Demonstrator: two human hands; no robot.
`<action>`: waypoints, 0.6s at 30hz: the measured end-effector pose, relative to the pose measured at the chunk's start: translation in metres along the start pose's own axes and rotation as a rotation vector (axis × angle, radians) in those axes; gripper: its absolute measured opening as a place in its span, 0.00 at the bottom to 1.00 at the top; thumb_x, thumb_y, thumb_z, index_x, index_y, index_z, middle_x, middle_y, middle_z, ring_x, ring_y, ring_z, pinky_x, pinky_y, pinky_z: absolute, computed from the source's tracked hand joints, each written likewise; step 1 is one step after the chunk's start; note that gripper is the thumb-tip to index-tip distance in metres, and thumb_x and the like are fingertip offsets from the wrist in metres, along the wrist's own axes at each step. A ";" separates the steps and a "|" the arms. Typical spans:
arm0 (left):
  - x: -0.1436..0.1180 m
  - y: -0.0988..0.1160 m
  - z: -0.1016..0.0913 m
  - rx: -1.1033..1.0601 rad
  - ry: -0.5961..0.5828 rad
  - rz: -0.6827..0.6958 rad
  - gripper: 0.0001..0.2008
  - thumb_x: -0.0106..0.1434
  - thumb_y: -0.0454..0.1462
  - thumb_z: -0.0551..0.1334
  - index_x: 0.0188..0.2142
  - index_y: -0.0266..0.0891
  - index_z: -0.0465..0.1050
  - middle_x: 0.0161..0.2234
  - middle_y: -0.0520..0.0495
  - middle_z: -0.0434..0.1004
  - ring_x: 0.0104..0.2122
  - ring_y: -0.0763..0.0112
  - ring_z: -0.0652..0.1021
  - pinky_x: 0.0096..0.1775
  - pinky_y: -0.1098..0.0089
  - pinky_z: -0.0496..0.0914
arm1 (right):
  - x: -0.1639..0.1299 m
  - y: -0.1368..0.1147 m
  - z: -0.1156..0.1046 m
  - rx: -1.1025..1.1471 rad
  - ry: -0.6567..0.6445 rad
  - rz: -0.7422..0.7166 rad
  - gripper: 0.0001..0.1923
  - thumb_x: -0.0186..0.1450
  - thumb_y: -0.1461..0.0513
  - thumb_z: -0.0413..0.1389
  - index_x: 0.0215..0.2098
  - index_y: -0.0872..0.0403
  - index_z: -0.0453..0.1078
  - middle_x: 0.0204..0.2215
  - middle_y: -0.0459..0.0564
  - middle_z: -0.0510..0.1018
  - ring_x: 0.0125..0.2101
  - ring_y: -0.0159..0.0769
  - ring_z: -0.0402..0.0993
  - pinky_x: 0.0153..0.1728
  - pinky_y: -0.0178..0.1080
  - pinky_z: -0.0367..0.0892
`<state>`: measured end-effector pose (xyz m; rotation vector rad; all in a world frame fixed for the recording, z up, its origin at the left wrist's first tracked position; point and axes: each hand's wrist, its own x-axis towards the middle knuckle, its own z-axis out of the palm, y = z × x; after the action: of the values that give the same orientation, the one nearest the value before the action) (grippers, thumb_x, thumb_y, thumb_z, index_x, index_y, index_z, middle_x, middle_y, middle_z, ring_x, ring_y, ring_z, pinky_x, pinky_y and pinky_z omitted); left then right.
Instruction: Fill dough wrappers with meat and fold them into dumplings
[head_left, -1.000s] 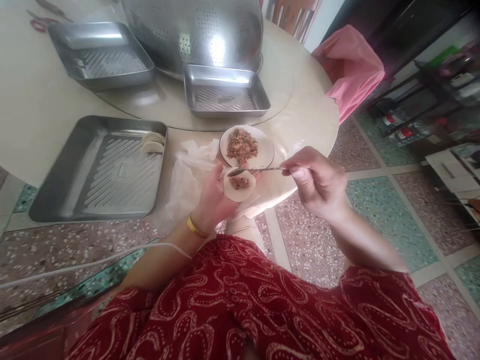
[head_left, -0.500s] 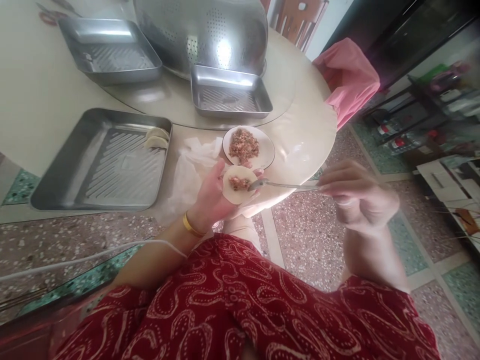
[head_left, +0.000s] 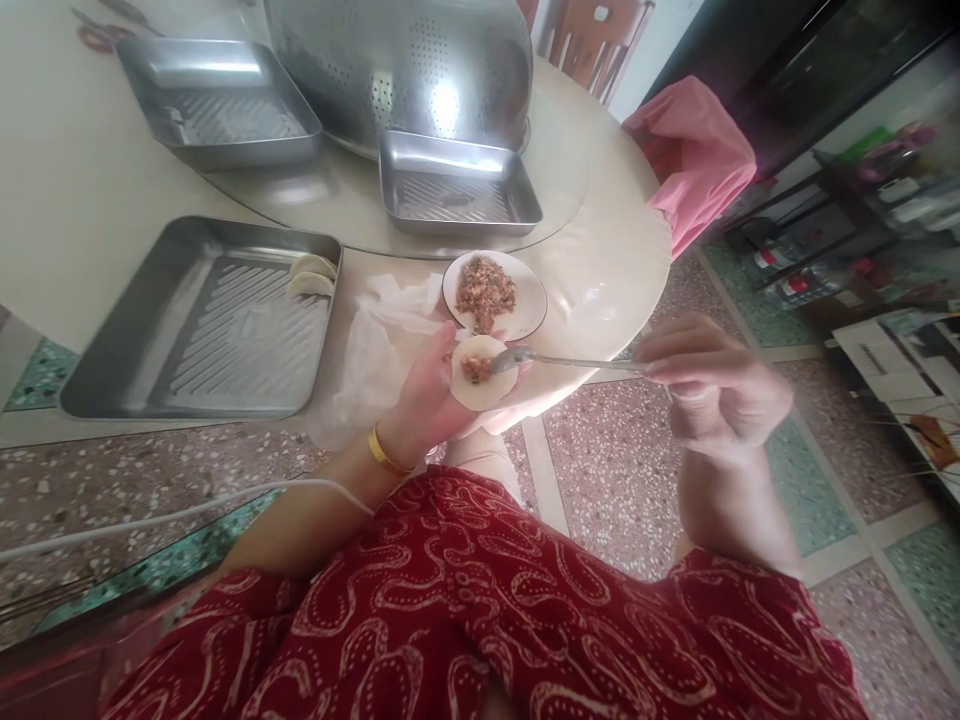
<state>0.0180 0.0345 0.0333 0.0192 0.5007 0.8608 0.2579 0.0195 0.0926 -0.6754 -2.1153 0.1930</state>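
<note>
Cupped palm-up, the left hand (head_left: 427, 395) cradles a round dumpling wrapper (head_left: 484, 372) with a dab of minced filling (head_left: 475, 369) at its centre. Fingers of the right hand (head_left: 712, 385) pinch the handle of a spoon (head_left: 559, 361), whose bowl touches the wrapper's right edge. Just beyond the wrapper, on the round table (head_left: 615, 260), sits a small plate (head_left: 529, 300) of the same filling. Left of it lies crumpled plastic (head_left: 379, 345), then a steel tray (head_left: 199, 325) holding two folded dumplings (head_left: 311, 277).
</note>
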 end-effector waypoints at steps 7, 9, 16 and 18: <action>0.001 -0.003 -0.004 -0.046 -0.019 -0.083 0.30 0.70 0.51 0.48 0.60 0.31 0.62 0.48 0.33 0.78 0.52 0.50 0.77 0.56 0.52 0.69 | 0.013 0.000 0.023 0.024 -0.070 -0.135 0.09 0.72 0.61 0.51 0.44 0.43 0.73 0.29 0.43 0.78 0.31 0.33 0.76 0.29 0.37 0.73; 0.000 -0.002 -0.005 -0.048 -0.021 -0.060 0.31 0.70 0.51 0.48 0.61 0.29 0.61 0.48 0.32 0.78 0.52 0.50 0.77 0.56 0.52 0.69 | 0.013 0.001 0.023 0.012 -0.073 -0.114 0.09 0.72 0.60 0.51 0.43 0.42 0.73 0.28 0.43 0.78 0.30 0.33 0.77 0.29 0.38 0.73; -0.002 0.000 -0.002 -0.080 -0.033 -0.060 0.29 0.71 0.49 0.48 0.61 0.28 0.60 0.49 0.32 0.77 0.52 0.52 0.77 0.56 0.54 0.70 | 0.007 0.009 0.017 0.054 0.013 -0.102 0.10 0.70 0.63 0.53 0.45 0.46 0.74 0.28 0.45 0.78 0.30 0.35 0.76 0.29 0.40 0.71; -0.002 0.001 -0.003 -0.092 -0.029 -0.055 0.28 0.70 0.48 0.49 0.61 0.29 0.60 0.49 0.33 0.77 0.52 0.52 0.77 0.54 0.55 0.71 | 0.004 0.011 0.011 0.063 0.064 -0.085 0.09 0.69 0.62 0.53 0.44 0.46 0.74 0.28 0.46 0.78 0.30 0.37 0.76 0.30 0.42 0.71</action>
<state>0.0152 0.0331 0.0314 -0.0656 0.4326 0.8278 0.2518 0.0319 0.0848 -0.5468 -2.0630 0.1875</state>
